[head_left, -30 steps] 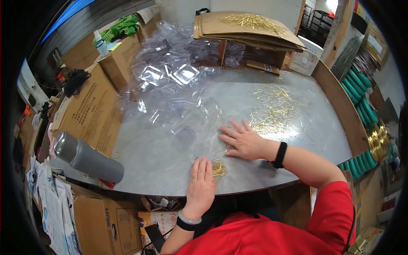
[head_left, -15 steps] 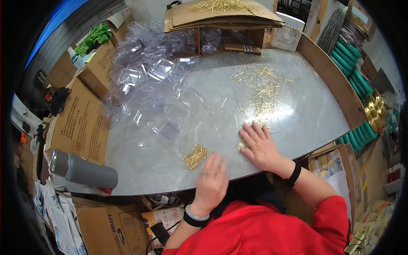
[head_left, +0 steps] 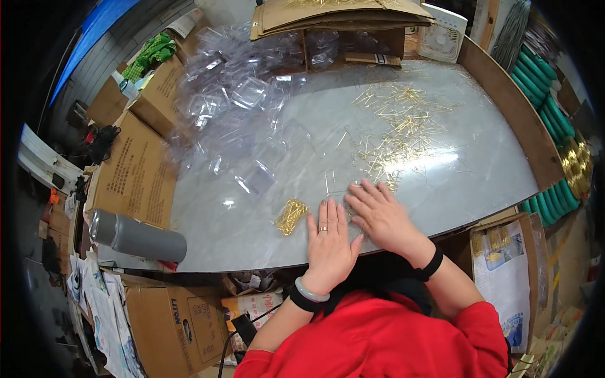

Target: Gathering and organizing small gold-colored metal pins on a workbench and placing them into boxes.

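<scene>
Both palms rest on the grey tabletop (head_left: 233, 246) close to its near edge. My left hand (head_left: 331, 242) lies flat with fingers stretched forward, just right of a small heap of gold metal pins (head_left: 291, 217). My right hand (head_left: 381, 214) is spread beside it, its fingertips at the near end of a scattered trail of gold pins (head_left: 406, 135). A few loose pins lie ahead of my left fingertips. Whatever lies beneath the palms is hidden. The pins look like thin bent wire hooks, too small to make out exactly.
Clear plastic boxes (head_left: 249, 94) pile up at the far left. A grey bottle (head_left: 142, 239) lies at the left edge by a cardboard box (head_left: 132, 176). Cardboard sheets (head_left: 340, 17) and a white fan (head_left: 441, 34) stand at the back. A brown board (head_left: 513, 107) borders the right side.
My left hand has moved right and forward, away from the small heap, and now lies flat near my right hand. The view has shifted slightly.
</scene>
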`<move>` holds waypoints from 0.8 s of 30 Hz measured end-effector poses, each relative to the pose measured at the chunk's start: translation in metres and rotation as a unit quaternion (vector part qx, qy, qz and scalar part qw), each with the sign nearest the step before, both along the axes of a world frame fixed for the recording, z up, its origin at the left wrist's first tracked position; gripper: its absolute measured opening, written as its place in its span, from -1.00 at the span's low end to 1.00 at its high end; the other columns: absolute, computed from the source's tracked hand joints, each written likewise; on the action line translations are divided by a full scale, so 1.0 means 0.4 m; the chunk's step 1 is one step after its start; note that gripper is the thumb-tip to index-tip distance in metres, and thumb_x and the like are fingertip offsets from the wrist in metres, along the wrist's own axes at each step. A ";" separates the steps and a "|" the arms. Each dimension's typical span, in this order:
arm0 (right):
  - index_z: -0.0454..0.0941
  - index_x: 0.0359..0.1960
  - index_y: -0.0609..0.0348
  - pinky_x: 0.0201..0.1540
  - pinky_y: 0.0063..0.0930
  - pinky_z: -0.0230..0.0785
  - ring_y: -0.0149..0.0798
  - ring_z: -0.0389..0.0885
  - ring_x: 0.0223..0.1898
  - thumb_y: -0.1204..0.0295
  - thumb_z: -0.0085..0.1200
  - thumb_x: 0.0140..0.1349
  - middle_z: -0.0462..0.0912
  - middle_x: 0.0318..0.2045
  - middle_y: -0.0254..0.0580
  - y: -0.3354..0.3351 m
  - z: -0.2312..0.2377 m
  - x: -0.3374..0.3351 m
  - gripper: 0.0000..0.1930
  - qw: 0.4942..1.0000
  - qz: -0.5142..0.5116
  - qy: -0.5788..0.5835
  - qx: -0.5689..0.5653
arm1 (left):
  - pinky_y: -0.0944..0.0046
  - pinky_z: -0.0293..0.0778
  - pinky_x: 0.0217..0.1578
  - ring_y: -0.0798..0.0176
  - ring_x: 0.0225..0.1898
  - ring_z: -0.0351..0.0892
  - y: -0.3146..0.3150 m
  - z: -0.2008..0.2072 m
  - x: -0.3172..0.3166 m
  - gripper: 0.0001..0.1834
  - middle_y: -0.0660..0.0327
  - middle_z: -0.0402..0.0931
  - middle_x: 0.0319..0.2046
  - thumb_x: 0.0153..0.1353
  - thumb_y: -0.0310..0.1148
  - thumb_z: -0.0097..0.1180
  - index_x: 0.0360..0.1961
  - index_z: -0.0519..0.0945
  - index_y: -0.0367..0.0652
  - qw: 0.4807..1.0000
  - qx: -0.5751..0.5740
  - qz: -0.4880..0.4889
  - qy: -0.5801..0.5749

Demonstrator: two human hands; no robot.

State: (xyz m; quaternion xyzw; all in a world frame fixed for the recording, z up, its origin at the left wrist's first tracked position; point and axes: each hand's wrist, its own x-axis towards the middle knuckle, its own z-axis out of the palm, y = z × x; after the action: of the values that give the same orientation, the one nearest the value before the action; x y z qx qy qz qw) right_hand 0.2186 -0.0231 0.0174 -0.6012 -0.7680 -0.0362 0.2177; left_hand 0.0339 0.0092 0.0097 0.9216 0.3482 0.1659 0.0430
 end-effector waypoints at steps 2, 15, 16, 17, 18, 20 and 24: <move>0.48 0.23 0.20 0.42 -0.05 0.20 0.13 0.30 0.42 0.37 0.09 0.34 0.46 0.30 0.02 0.007 -0.011 -0.002 -0.57 0.997 -0.046 0.055 0.010 | -0.31 -0.07 0.46 -0.29 0.50 0.06 -0.002 0.005 0.003 -0.16 -0.31 0.10 0.45 0.38 -0.04 0.09 0.41 0.20 -0.54 1.000 0.001 -0.001 -0.001; 0.56 0.06 0.28 0.20 -0.10 0.41 0.15 0.51 0.14 0.63 0.04 0.14 0.58 0.09 0.02 -0.021 0.006 -0.015 -0.61 0.985 -0.006 0.171 0.021 | -0.31 -0.07 0.45 -0.28 0.50 0.07 -0.006 0.005 0.003 -0.19 -0.30 0.12 0.45 0.40 -0.03 0.07 0.40 0.24 -0.53 1.000 0.005 0.017 0.006; 0.57 0.06 0.27 0.20 -0.08 0.40 0.15 0.52 0.13 0.62 0.04 0.14 0.59 0.09 0.04 -0.019 0.010 -0.010 -0.61 0.983 -0.019 0.182 0.026 | -0.31 -0.07 0.45 -0.27 0.50 0.07 -0.004 0.003 0.004 -0.20 -0.27 0.12 0.46 0.39 -0.03 0.07 0.41 0.24 -0.49 1.000 0.005 0.014 -0.001; 0.57 0.06 0.27 0.20 -0.07 0.40 0.16 0.52 0.12 0.61 0.05 0.14 0.59 0.08 0.06 -0.014 0.018 0.001 -0.61 0.980 -0.035 0.194 0.031 | -0.31 -0.06 0.45 -0.27 0.50 0.07 -0.001 0.003 0.004 -0.21 -0.24 0.12 0.47 0.39 -0.03 0.08 0.42 0.25 -0.46 1.000 0.006 0.008 -0.008; 0.58 0.06 0.26 0.20 -0.05 0.39 0.16 0.52 0.11 0.59 0.06 0.14 0.60 0.07 0.09 -0.013 0.027 0.024 -0.61 0.977 -0.057 0.202 0.039 | -0.31 -0.06 0.45 -0.26 0.50 0.07 0.003 0.008 0.013 -0.22 -0.19 0.12 0.48 0.39 -0.04 0.08 0.43 0.25 -0.41 1.000 -0.001 -0.011 0.012; 0.59 0.03 0.25 0.18 -0.03 0.39 0.17 0.53 0.09 0.57 0.06 0.14 0.61 0.04 0.12 -0.011 0.034 0.050 -0.63 0.982 -0.042 0.178 0.045 | -0.31 -0.04 0.45 -0.24 0.49 0.08 0.009 0.038 0.025 -0.24 -0.10 0.13 0.49 0.38 -0.05 0.09 0.45 0.27 -0.31 0.998 -0.009 -0.053 0.041; 0.58 0.00 0.19 0.16 -0.04 0.43 0.12 0.57 0.06 0.48 0.08 0.16 0.60 0.01 0.03 0.080 0.036 0.063 -0.66 0.997 0.067 0.041 -0.015 | -0.23 -0.04 0.47 -0.17 0.47 0.15 0.021 0.024 0.000 -0.23 -0.04 0.25 0.44 0.22 -0.23 0.23 0.43 0.30 -0.23 0.997 -0.068 -0.028 0.006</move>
State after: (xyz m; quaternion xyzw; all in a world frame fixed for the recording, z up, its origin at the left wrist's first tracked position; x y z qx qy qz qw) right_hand 0.2438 0.0090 0.0319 -0.5526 -0.7975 0.0150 0.2417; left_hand 0.0338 0.0174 0.0194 0.9268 0.3334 0.1346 0.1084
